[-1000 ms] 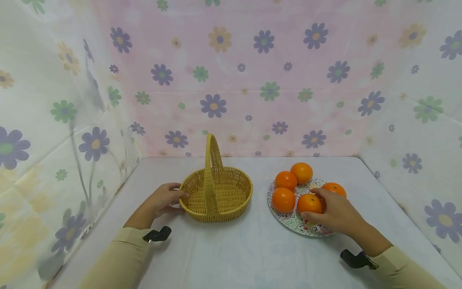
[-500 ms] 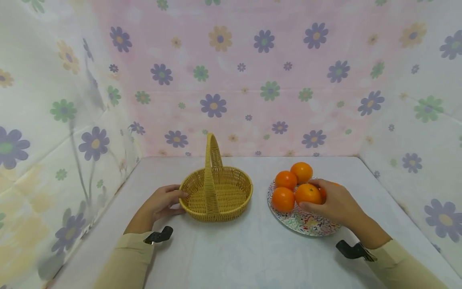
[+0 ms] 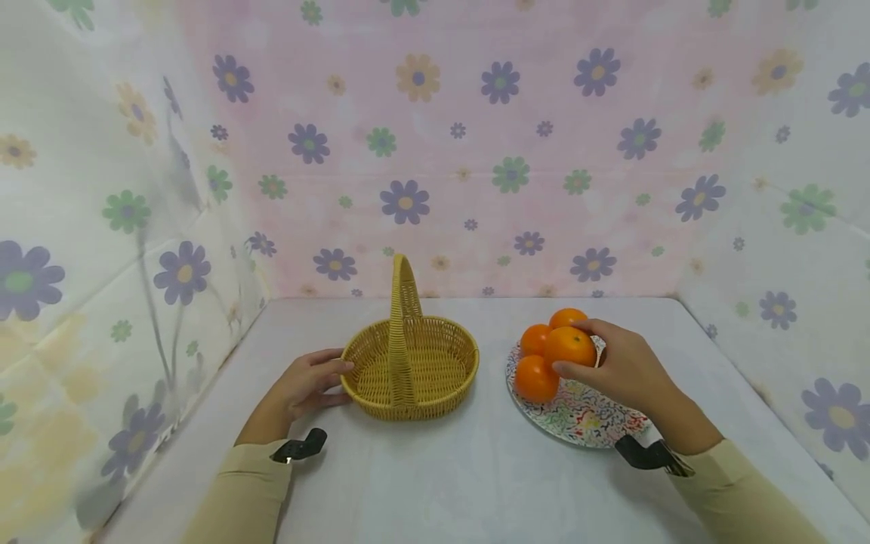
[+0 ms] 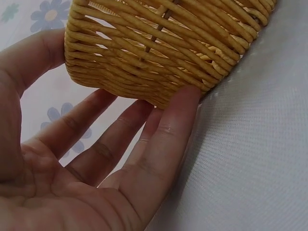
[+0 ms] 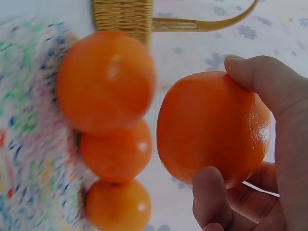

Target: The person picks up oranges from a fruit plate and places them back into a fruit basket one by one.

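Note:
My right hand (image 3: 628, 370) grips an orange (image 3: 569, 347) between thumb and fingers. In the right wrist view, this orange (image 5: 214, 130) hangs apart from three others, the nearest of which is a large-looking orange (image 5: 106, 82). Those three sit at the left of a round speckled plate (image 3: 578, 415); one is the front orange (image 3: 537, 380). The hand covers part of the plate's right side. My left hand (image 3: 309, 385) holds the left rim of a yellow woven basket (image 3: 435, 363), thumb over the rim. In the left wrist view, its fingers (image 4: 166, 134) press the basket's outer wall (image 4: 149, 57).
The basket's tall arched handle (image 3: 399, 332) rises across its middle. A white cloth (image 3: 421, 483) covers the table, with bare cloth between basket and plate. Flowered fabric (image 3: 469, 151) walls off the back and both sides. A black strap piece (image 3: 646, 455) sticks out at the right wrist.
My right hand has lifted the orange off the plate and carried it up and slightly left. The orange at the plate's right is now out of sight behind the hand. The left hand keeps its hold.

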`<action>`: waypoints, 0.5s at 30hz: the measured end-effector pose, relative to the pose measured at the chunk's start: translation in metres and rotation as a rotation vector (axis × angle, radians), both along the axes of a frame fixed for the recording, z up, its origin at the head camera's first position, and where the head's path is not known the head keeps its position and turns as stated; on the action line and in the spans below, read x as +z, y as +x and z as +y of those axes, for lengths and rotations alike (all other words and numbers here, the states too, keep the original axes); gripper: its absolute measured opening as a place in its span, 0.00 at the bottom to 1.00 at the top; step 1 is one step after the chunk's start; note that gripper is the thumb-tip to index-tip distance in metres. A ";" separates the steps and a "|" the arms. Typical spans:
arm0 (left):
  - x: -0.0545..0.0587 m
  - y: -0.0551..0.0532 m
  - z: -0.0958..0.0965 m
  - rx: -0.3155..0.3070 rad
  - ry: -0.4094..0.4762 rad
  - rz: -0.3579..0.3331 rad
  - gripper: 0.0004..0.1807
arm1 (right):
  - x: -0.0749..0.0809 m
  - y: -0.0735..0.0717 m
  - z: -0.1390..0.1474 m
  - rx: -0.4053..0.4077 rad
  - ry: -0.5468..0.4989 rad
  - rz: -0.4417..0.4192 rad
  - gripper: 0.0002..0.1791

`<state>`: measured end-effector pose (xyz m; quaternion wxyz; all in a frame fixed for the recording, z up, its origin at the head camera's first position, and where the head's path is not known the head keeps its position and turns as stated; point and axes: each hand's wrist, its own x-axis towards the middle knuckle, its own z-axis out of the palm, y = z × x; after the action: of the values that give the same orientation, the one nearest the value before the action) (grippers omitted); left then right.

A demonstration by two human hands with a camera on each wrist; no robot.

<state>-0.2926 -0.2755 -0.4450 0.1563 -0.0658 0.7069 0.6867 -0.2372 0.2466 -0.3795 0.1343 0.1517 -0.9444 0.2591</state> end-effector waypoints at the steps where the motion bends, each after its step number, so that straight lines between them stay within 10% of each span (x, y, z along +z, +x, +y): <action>1: 0.000 0.000 0.000 0.007 0.006 -0.003 0.38 | 0.002 -0.001 -0.002 0.003 -0.008 0.009 0.45; 15: -0.003 -0.001 -0.002 -0.011 0.019 0.028 0.39 | 0.033 -0.023 -0.030 0.068 -0.189 -0.080 0.44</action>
<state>-0.2932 -0.2777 -0.4483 0.1511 -0.0509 0.7027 0.6934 -0.2597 0.2170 -0.3468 0.1013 0.1601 -0.9145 0.3575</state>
